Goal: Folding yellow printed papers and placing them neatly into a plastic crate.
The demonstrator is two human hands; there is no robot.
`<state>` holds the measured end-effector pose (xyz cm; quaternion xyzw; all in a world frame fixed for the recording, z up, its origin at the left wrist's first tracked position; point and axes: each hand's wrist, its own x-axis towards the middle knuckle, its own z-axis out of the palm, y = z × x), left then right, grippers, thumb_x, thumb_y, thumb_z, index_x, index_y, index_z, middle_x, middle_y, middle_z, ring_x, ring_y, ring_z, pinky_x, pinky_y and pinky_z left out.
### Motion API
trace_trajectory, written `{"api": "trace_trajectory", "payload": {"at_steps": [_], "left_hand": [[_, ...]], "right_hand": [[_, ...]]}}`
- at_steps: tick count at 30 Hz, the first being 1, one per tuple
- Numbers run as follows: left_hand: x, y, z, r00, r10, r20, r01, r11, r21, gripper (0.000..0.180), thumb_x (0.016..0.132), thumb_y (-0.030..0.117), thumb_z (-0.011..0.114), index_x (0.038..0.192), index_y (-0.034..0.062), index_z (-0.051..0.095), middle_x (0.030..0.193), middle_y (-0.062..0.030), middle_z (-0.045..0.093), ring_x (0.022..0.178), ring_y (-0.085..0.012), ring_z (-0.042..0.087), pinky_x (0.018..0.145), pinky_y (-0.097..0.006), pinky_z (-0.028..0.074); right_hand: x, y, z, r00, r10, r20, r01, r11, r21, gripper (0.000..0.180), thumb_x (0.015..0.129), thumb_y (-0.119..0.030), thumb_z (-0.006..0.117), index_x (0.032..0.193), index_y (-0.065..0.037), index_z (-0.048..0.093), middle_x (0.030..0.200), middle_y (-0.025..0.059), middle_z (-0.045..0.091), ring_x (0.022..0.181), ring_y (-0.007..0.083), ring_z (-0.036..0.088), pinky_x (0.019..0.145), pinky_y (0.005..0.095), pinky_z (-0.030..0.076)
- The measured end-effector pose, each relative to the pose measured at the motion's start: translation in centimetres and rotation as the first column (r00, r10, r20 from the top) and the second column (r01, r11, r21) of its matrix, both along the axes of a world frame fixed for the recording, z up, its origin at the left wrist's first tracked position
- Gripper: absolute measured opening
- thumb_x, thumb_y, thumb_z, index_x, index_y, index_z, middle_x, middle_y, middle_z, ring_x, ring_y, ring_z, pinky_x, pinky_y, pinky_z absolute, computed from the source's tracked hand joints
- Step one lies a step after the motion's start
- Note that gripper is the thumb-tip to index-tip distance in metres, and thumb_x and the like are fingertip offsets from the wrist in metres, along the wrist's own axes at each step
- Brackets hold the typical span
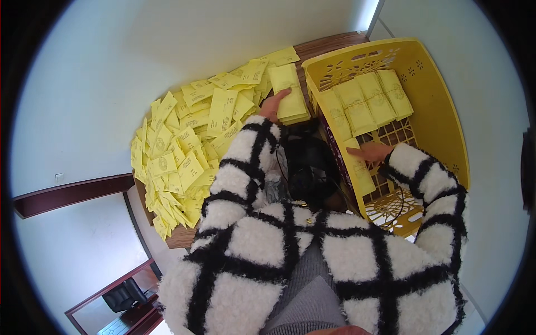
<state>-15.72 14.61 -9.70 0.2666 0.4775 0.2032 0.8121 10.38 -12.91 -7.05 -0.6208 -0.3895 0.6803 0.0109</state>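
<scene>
My left hand (273, 105) grips the side of a neat stack of yellow paper envelopes (290, 84), its thumb lying on top and the other fingers hidden beneath. Inside the yellow plastic basket (444, 106), my right hand (373, 152) is on another bundle of yellow envelopes (359, 174), with a digit across its top; its remaining fingers are mostly hidden. Several tied bundles (365, 106) lie side by side in the basket, beyond my right hand. Left of my left hand spreads a large loose heap of yellow envelopes (190, 145).
The heap rests on a wooden tabletop (181, 239) against a pale wall (139, 50). Between heap and basket sits a dark object (310, 162) beside some clear plastic (273, 187). A black office chair (125, 295) shows at the lower left.
</scene>
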Motion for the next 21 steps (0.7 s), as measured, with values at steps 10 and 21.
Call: {"api": "trace_trajectory", "payload": {"at_steps": [10, 21], "left_hand": [[-6.2, -8.3, 17.4, 0.903, 0.073, 0.423, -0.162, 0.971, 0.179, 0.05, 0.094, 0.019, 0.056, 0.139, -0.0014, 0.046, 0.135, -0.0161, 0.057, 0.125, -0.0315, 0.055, 0.107, -0.046, 0.045], [2.0, -24.7, 28.5, 0.865, -0.229, 0.446, 0.095, 0.948, 0.303, 0.053, 0.105, 0.036, 0.045, 0.144, 0.0017, 0.038, 0.139, -0.0141, 0.052, 0.126, -0.0257, 0.054, 0.107, -0.04, 0.044]], "right_hand": [[2.4, -0.1, 18.0, 0.989, -0.097, 0.107, 0.028, 0.855, 0.517, 0.046, 0.098, -0.044, 0.056, 0.09, 0.0, 0.068, 0.075, 0.0045, 0.065, 0.068, 0.0152, 0.061, 0.063, 0.029, 0.051], [-5.0, -2.4, 28.0, 0.91, -0.132, -0.394, 0.414, 0.373, 0.83, 0.061, 0.091, -0.042, 0.067, 0.131, 0.002, 0.053, 0.118, 0.0115, 0.064, 0.1, 0.0148, 0.065, 0.083, 0.0281, 0.054]]}}
